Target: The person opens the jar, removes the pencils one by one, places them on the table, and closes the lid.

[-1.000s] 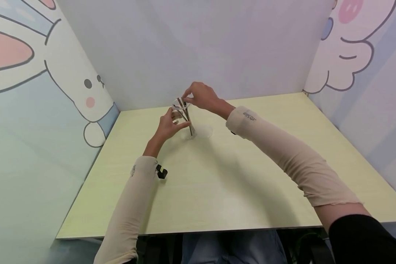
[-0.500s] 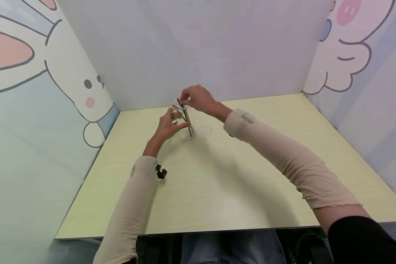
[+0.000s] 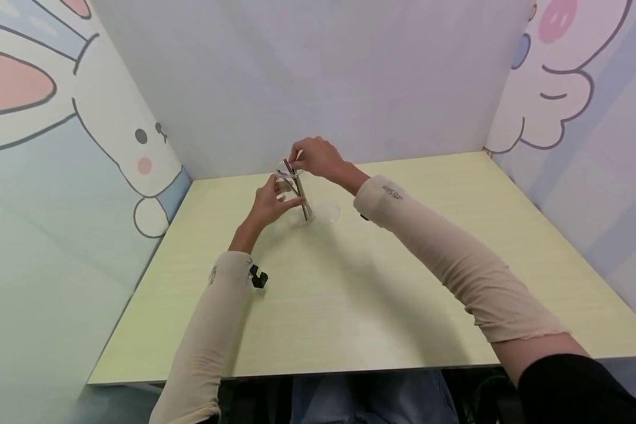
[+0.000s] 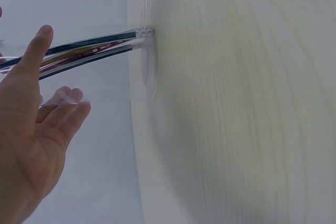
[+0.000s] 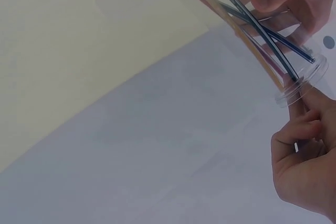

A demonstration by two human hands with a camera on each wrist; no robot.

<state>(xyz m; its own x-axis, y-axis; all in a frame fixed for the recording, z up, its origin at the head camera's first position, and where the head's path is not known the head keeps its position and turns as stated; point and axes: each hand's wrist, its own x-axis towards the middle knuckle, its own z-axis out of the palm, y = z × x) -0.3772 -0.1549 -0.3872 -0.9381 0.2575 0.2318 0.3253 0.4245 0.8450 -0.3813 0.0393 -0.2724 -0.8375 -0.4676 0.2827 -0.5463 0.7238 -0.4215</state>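
R hand (image 3: pixel 319 158) has dipped slightly, pinching a dk pencil (image 5: pixel 257 27), mostly inside the clear jar (image 4: pixel 115 83) L hand (image 3: pixel 268 205) grips.

One left hand (image 3: pixel 269 202), one right hand (image 3: pixel 320 159), two sleeves (image 3: pixel 434 244), one table (image 3: pixel 509 200) are counted. In one clear jar (image 4: pixel 151 72), four pencils (image 4: pixel 95 50) are seen; at right, one clear disc (image 3: pixel 327 212).

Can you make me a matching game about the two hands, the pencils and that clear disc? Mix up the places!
1. left hand
2. right hand
3. pencils
4. clear disc

A. lying on the table
B. pinching at the jar's mouth
C. around the side of the jar
D. leaning inside the jar

Pairs: 1-C, 2-B, 3-D, 4-A
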